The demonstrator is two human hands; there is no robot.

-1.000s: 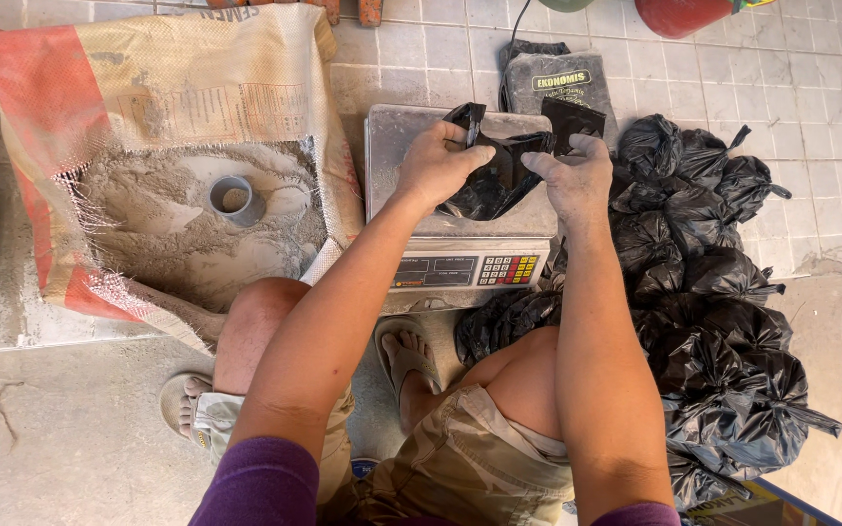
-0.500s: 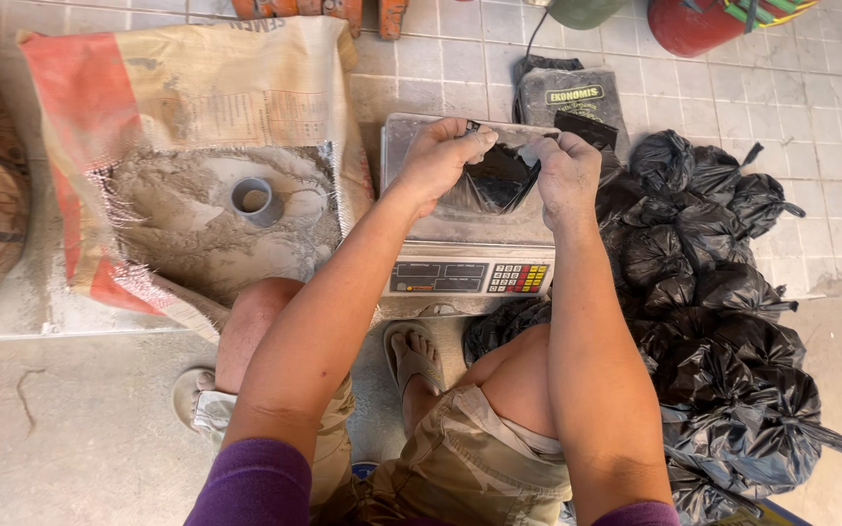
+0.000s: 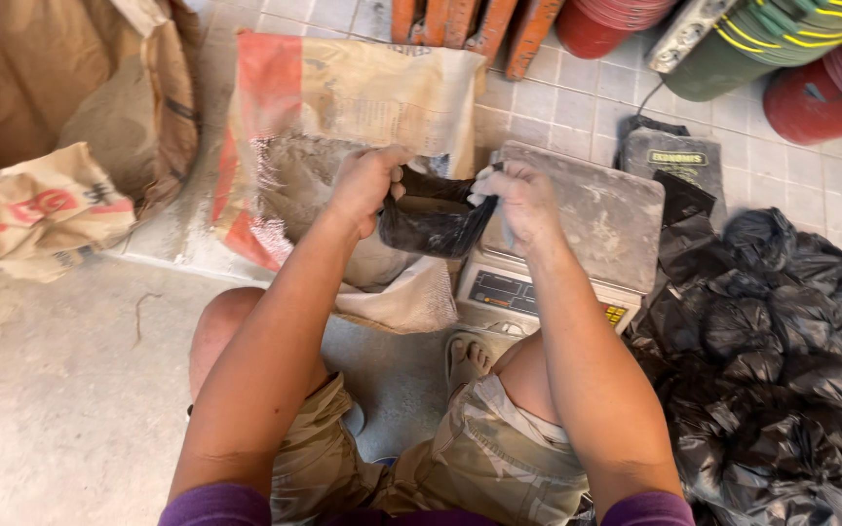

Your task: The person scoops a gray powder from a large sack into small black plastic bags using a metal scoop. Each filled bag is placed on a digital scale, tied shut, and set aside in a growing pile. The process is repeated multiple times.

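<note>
A small black plastic bag (image 3: 433, 222) hangs between both my hands, its mouth held apart. My left hand (image 3: 367, 183) grips the bag's left rim and my right hand (image 3: 522, 200) grips the right rim. The bag is lifted off the dusty grey platform scale (image 3: 596, 209), above the gap between the scale and an open sack of grey powder (image 3: 289, 170). The sack lies on its side, red and tan, torn wide.
A pile of several tied black bags (image 3: 782, 351) lies at the right. A dark flat packet (image 3: 676, 156) sits behind the scale. Tan paper sacks (image 3: 41, 209) lie at the left. Red and green containers (image 3: 782, 49) stand at the back. My knees are below.
Both hands have lifted the black bag off the scale and carried it left, toward the open sack. The view has shifted left too.
</note>
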